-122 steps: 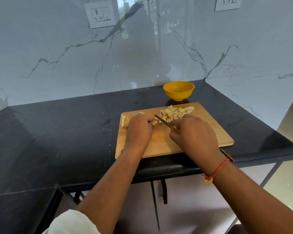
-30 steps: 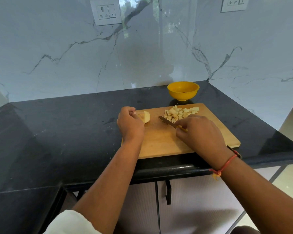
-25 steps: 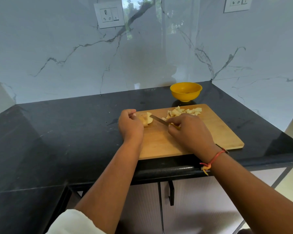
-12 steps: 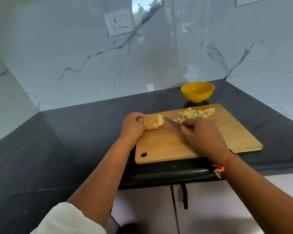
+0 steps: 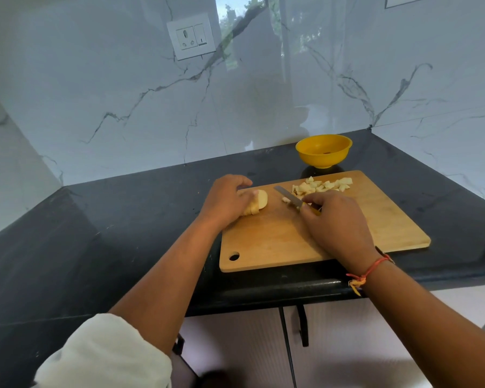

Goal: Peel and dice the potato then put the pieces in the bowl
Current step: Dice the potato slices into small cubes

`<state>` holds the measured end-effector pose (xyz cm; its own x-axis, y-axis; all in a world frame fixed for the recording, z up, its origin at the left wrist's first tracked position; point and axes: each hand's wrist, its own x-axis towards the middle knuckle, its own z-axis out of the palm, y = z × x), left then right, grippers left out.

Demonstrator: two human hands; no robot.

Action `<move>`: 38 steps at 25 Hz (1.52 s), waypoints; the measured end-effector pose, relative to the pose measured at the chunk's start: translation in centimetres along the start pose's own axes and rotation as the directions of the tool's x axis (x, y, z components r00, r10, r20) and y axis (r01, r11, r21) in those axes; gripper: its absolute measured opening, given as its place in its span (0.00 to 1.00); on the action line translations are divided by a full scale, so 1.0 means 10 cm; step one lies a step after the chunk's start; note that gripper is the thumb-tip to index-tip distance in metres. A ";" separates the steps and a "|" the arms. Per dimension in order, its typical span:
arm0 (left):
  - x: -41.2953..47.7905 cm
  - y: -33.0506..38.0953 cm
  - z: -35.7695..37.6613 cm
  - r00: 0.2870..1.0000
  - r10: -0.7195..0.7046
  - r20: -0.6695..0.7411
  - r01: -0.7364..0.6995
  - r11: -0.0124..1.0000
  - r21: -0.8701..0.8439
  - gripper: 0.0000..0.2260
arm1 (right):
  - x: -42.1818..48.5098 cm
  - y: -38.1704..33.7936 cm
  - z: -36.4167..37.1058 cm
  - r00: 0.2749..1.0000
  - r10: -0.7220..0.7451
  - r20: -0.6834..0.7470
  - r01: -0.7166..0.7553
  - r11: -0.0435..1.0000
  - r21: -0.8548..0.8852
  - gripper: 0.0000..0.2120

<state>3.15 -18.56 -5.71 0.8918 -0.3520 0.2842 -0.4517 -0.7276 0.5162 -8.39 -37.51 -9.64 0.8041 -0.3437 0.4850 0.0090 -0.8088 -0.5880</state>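
A wooden cutting board (image 5: 277, 242) lies on the black counter. My left hand (image 5: 226, 201) grips a stack of peeled potato slices (image 5: 259, 201) at the board's far left corner. My right hand (image 5: 333, 219) holds a small knife (image 5: 287, 196), whose blade points to the far left and lies between the slices and a heap of diced potato pieces (image 5: 321, 186) at the board's far edge. A yellow bowl (image 5: 324, 151) stands just behind the board; a small dark speck shows inside it.
Marble walls close off the counter at the back, left and right. A wall socket (image 5: 191, 36) sits high on the back wall. The counter's front edge (image 5: 277, 289) runs just below the board, with cabinet doors beneath.
My left hand left the cut pieces and drew the remaining potato slices to the board's left. The knife stayed by the diced heap. The camera turned left.
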 end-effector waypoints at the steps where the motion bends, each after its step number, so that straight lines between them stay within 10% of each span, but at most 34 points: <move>1: 0.04 0.06 0.04 0.998 0.038 0.052 -0.044 0.991 0.130 0.15 | 0.00 0.00 0.00 1.000 0.009 -0.016 -0.009 1.000 0.004 0.13; 6: 0.16 0.24 0.20 0.986 0.051 0.159 -0.135 0.804 0.579 0.22 | 0.00 0.01 -0.01 0.997 0.036 -0.065 -0.034 0.999 0.030 0.13; 19: 0.23 0.30 0.21 0.998 0.042 0.048 -0.051 0.979 0.199 0.09 | -0.01 -0.02 -0.05 0.996 0.069 -0.062 -0.064 0.995 0.071 0.12; 33: 0.26 0.28 0.08 0.995 0.083 0.048 -0.091 0.975 0.201 0.09 | 0.00 -0.01 -0.06 0.991 0.101 -0.088 -0.093 0.992 0.091 0.13; 38: 0.07 0.33 0.00 0.997 -0.042 -0.066 0.033 0.990 -0.137 0.08 | -0.01 -0.01 -0.06 0.991 0.096 -0.096 -0.087 0.992 0.094 0.13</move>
<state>2.29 -21.22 -3.77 0.9064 -0.2818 0.3148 -0.4216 -0.6509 0.6313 -8.79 -37.71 -9.23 0.7402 -0.4644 0.4863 -0.0055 -0.7274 -0.6862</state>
